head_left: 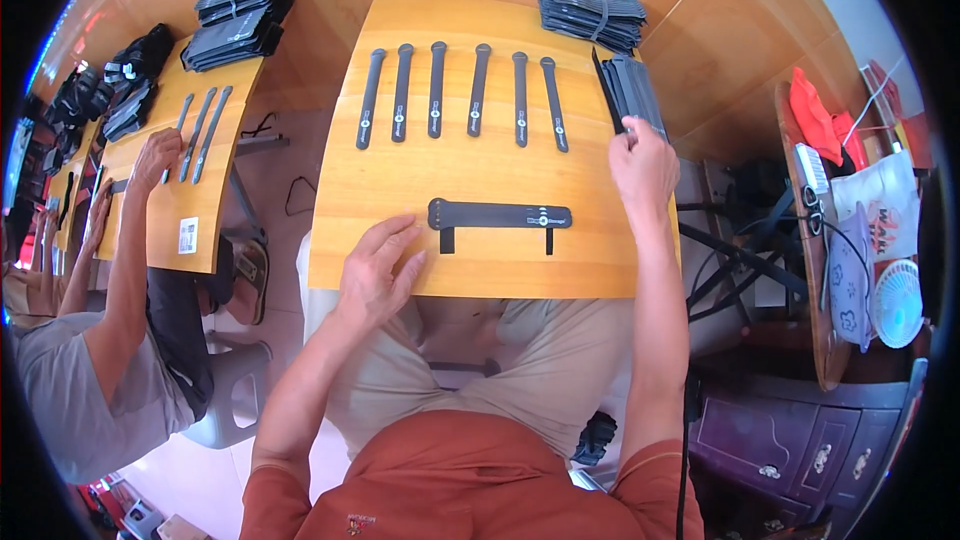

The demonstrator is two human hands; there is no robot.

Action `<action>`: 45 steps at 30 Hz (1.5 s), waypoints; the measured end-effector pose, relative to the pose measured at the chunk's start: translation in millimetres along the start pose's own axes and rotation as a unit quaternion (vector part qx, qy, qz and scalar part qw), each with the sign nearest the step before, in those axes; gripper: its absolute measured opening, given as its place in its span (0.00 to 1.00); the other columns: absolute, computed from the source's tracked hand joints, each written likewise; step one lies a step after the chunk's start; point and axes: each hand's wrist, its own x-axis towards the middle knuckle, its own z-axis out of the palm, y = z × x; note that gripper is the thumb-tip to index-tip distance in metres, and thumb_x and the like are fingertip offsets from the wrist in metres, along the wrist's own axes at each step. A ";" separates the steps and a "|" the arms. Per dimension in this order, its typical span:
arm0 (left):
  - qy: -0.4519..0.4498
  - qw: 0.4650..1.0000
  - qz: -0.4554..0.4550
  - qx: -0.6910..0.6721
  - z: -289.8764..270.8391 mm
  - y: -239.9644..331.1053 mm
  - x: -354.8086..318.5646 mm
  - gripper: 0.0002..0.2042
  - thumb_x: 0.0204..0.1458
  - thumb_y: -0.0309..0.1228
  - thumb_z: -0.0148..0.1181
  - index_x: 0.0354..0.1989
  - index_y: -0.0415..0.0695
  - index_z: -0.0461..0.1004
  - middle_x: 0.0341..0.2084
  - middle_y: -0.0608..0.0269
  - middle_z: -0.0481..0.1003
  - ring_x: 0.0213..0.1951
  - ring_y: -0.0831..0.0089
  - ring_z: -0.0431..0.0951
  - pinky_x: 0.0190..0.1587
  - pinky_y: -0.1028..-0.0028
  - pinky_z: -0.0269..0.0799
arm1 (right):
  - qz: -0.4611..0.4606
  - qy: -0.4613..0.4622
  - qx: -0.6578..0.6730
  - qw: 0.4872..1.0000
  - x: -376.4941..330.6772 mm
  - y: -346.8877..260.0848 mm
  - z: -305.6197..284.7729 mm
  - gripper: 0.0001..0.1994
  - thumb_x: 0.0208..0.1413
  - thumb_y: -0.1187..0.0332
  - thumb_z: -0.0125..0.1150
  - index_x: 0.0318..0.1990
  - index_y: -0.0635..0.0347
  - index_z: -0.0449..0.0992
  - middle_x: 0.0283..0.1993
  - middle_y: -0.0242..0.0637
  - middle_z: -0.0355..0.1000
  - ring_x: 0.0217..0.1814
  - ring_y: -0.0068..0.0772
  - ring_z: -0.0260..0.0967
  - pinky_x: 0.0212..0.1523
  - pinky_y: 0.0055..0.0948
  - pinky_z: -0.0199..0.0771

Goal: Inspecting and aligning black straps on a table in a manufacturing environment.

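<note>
A dark grey flat strap [500, 215] lies crosswise near the table's front, with two short black tabs [447, 241] sticking out from its near edge. My left hand [380, 268] rests at its left end, fingers spread on the wood. At the right edge of the table, my right hand [642, 158] is closed at the near end of a stack of grey straps [634, 88]. Its fingertips pinch the end of a black strap [606, 92] along the stack's left side. Several grey straps [437, 90] with rounded ends lie in a row across the far half.
A tied bundle of straps [594, 16] sits at the far right corner. To the left, another person's hand [158, 155] works at a second table [205, 210] with straps and bundles. On the right stands a side table [826, 340] with a small fan [898, 303] and a basket [850, 280].
</note>
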 end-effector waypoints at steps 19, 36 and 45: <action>-0.108 0.965 -0.045 -0.235 -27.4 87.9 -26.5 0.10 0.65 0.23 0.60 0.52 0.35 0.80 0.34 0.56 0.82 0.31 0.71 0.82 0.36 0.74 0.78 | 0.022 -0.178 0.618 0.766 -157.2 -32.4 -100.6 0.08 0.63 0.78 0.65 0.45 0.74 0.80 0.41 0.41 0.78 0.36 0.24 0.77 0.38 0.22 0.78; -0.053 0.932 -0.237 -0.270 2.4 47.2 14.9 0.08 0.65 0.26 0.62 0.46 0.33 0.81 0.29 0.66 0.76 0.29 0.82 0.76 0.33 0.80 0.73 | 0.199 -0.197 0.577 0.767 -150.3 6.2 -3.0 0.11 0.63 0.71 0.69 0.45 0.71 0.82 0.31 0.35 0.78 0.28 0.22 0.76 0.31 0.22 0.80; -0.039 0.911 -0.331 -0.243 16.6 22.6 36.8 0.09 0.60 0.26 0.68 0.45 0.33 0.82 0.26 0.69 0.79 0.28 0.86 0.73 0.31 0.82 0.71 | 0.178 -0.174 0.519 0.818 -133.7 20.3 21.8 0.11 0.64 0.70 0.68 0.46 0.71 0.82 0.30 0.31 0.76 0.28 0.18 0.74 0.31 0.20 0.78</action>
